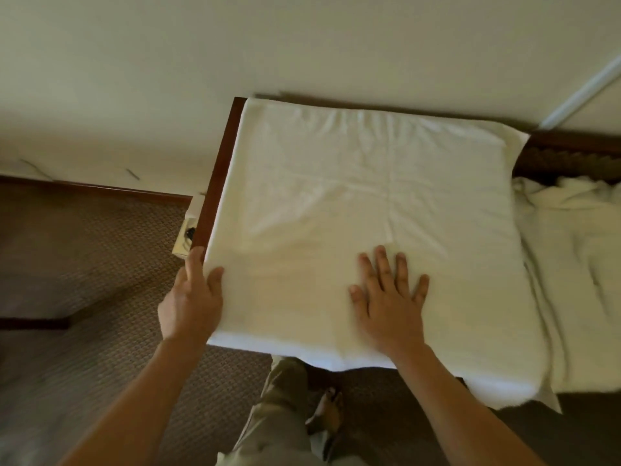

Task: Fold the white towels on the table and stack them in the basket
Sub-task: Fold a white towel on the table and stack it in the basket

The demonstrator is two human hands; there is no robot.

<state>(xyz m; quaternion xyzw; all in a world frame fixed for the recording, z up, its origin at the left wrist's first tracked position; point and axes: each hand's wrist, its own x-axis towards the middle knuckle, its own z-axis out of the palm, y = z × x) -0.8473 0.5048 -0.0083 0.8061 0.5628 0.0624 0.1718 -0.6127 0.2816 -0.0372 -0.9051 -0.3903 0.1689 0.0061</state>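
Cream wall (302, 45) filled the upper view, with a white strip (581, 95) slanting across its right corner. Brown patterned carpet (84, 250) ran below to the left, edged by a dark wood baseboard (100, 189).

Towel (353, 213), white, lay spread flat over the table (218, 169), covering nearly all of it. Only a dark wood edge of the table showed along the towel's left side. Faint creases crossed the towel near its middle. Its near edge hung slightly past the table front, toward me.

Pile (578, 264) of more white cloth sat crumpled just right of the towel, touching it. Behind that pile, a dark woven rim (571, 159) showed, too blurred to tell what it belonged to.

My trousers (279, 415), olive, and one foot (327, 412) showed below the table's near edge.

My right hand (389, 304) lay palm down on the towel near the front edge, fingers spread wide, gripping nothing.

My left hand (191, 301) pinched the towel's near-left corner, thumb on top, forefinger along the table edge, other fingers hidden beneath.

Small pale socket box (184, 237) sat low by the table's left side.
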